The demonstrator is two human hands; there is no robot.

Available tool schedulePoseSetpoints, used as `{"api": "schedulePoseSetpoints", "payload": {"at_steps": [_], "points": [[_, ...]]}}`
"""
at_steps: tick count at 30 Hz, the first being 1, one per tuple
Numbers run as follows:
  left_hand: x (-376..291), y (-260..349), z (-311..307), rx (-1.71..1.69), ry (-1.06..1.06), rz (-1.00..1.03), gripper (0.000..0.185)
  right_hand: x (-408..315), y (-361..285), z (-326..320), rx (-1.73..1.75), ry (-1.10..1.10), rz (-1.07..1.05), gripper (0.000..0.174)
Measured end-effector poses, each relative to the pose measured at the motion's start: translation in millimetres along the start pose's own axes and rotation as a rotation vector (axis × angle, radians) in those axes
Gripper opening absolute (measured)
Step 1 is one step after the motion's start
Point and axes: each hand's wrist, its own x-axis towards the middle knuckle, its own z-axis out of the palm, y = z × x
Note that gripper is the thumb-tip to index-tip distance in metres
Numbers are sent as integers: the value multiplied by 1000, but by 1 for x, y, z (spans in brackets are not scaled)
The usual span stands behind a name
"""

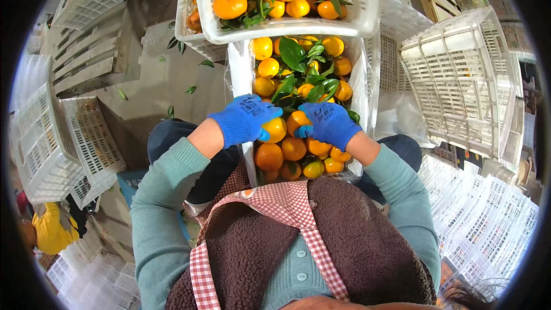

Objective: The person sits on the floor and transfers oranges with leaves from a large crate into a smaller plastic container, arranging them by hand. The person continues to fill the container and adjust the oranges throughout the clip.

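In a blue knit glove bearing writing, my left hand (245, 119) has its fingers and thumb around a yellow-orange mandarin (275, 131). Close beside it, my right hand (329, 123), gloved the same way, grips another mandarin (296, 121) between fingers and thumb. Both hands are over the near half of a white crate (365, 82) lined with clear plastic film. More loose mandarins (294, 149) fill it below my hands. Green leaves on stems (306, 58) lie over the fruit at the far side. My fingertips are partly hidden among the fruit.
A second white crate (292, 33) of leafy mandarins overhangs the far end. Wooden pallets (88, 47) and tilted white crates (73, 146) are at left. A large ventilated crate (452, 82) and stacked crates (478, 215) flank the right. A person in yellow (54, 228) is at lower left.
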Motion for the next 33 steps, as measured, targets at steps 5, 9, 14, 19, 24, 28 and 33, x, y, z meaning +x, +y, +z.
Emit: {"api": "schedulePoseSetpoints", "payload": {"at_steps": [5,9,14,19,24,28,33], "points": [[12,36,-3,29,371,52,76,1,2,0,3,-18,-12,65],[39,73,29,-125,337,34,97,1,13,-6,-30,-45,-244,36],[41,74,46,167,287,36,76,45,48,-96,1,-682,-176,54],[40,73,50,165,345,63,76,141,94,-230,-87,347,109,41],[41,71,52,64,375,87,79,222,97,-237,-31,815,384,76],[43,71,51,29,370,82,79,240,94,-216,1,858,344,69],[42,71,47,114,466,129,77,211,83,-209,86,929,23,49]]}}
